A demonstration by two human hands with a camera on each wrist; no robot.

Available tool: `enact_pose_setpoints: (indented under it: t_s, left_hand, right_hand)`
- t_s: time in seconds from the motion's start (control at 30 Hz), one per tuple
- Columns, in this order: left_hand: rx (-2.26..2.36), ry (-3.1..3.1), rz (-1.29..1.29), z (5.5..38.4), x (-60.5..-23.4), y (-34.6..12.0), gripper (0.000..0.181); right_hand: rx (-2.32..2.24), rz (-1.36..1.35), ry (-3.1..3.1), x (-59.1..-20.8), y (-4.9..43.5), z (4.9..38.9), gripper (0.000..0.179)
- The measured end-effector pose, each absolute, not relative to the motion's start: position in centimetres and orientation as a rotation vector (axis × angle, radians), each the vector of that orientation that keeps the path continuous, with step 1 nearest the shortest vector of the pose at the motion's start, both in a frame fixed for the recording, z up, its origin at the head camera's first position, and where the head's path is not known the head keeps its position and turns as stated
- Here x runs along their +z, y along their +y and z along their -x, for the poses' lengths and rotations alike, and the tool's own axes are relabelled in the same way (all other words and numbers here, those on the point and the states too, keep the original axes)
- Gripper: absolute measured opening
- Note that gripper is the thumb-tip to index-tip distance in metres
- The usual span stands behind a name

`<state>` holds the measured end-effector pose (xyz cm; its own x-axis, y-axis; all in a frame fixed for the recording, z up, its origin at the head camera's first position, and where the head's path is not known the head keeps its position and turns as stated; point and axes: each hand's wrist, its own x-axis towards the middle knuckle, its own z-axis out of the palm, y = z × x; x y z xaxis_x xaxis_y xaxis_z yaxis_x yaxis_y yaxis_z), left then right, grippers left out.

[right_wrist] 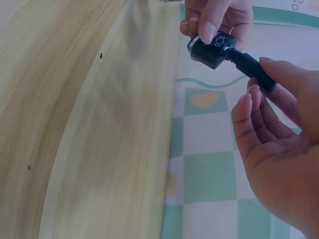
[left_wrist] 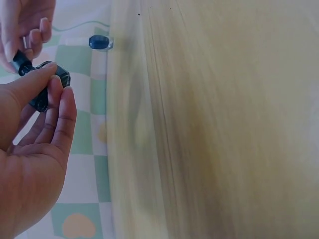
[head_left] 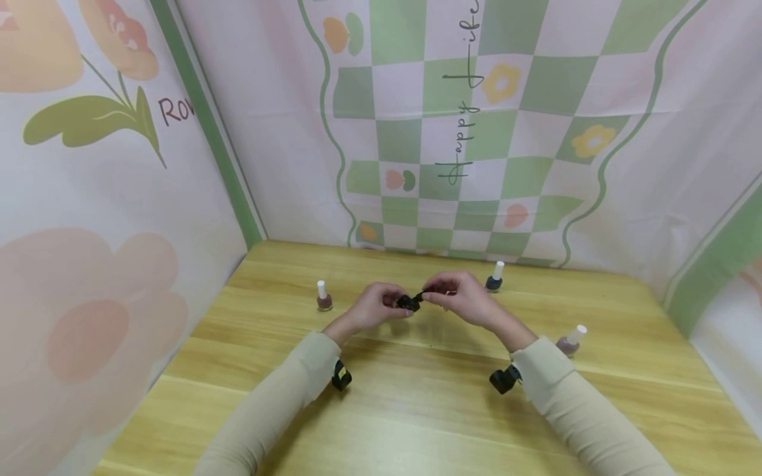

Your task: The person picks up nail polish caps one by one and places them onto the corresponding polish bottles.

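Observation:
A black nail polish bottle with pale lettering is held above the table, tilted on its side. My left hand grips its glass body between thumb and fingers. My right hand pinches the long black cap between thumb and fingers. In the right wrist view, the dark threaded neck shows between cap and bottle. From the left wrist view, the left thumb lies across the bottle, with the fingertips on its far side.
On the wooden table, a mauve polish bottle with a white cap stands left of the hands. A dark blue one is behind the right hand. Another mauve bottle stands beside the right sleeve. A patterned curtain hangs behind.

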<state>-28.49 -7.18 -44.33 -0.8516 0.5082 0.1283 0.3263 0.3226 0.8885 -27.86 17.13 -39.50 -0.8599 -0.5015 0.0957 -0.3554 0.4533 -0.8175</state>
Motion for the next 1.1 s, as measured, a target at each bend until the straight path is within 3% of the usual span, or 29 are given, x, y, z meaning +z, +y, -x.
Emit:
enact_pose_setpoints:
  t_s: [0.2, 1.1]
  left_hand:
    - [1.583, 2.381, -0.756, 28.39, -44.38, -7.05, 0.019]
    - [1.538, 2.405, -0.794, 28.24, -44.34, -7.2, 0.015]
  right_hand:
    - [-1.368, 0.762, 2.548, -39.46, 17.01, 27.69, 0.019]
    - [-1.317, 0.685, 2.557, -39.19, 16.43, 27.66, 0.017]
